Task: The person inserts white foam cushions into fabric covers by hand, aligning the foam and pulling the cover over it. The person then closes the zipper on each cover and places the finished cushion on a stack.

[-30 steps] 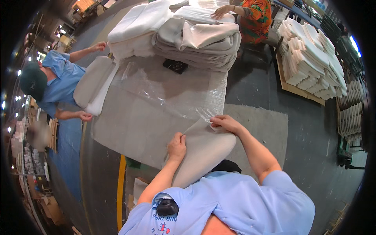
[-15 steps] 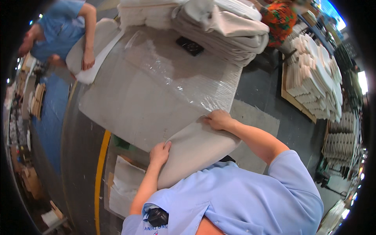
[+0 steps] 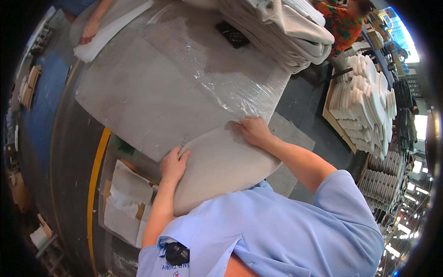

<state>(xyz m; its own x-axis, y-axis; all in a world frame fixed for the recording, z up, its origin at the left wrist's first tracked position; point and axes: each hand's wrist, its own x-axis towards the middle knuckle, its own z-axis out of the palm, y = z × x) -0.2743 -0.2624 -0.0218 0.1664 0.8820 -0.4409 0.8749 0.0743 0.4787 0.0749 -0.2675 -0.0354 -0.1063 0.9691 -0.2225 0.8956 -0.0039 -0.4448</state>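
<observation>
A light grey, fabric-covered cushion pad (image 3: 221, 166) with a rounded outline lies between my forearms, its near side against my shirt. My left hand (image 3: 174, 164) is closed on its left edge, the thumb towards the pad's upper face. On the far edge, close to the plastic film, my right hand (image 3: 254, 130) pinches the fabric with the fingers curled. The pad overlaps the near edge of a grey-topped table (image 3: 124, 99). What the fingertips do under the edge is hidden.
Clear plastic film (image 3: 207, 87) lies across the table. A dark phone-like object (image 3: 232, 34) rests beside a stack of grey padded covers (image 3: 286, 34). At far left, a co-worker's hand (image 3: 89, 32) touches a white-edged pad (image 3: 113, 32). White pads (image 3: 362, 106) stand on a pallet at right.
My view has shifted, so the table and co-worker sit differently in it. Both my hands keep hold of the pad, whose upper face now shows more broadly.
</observation>
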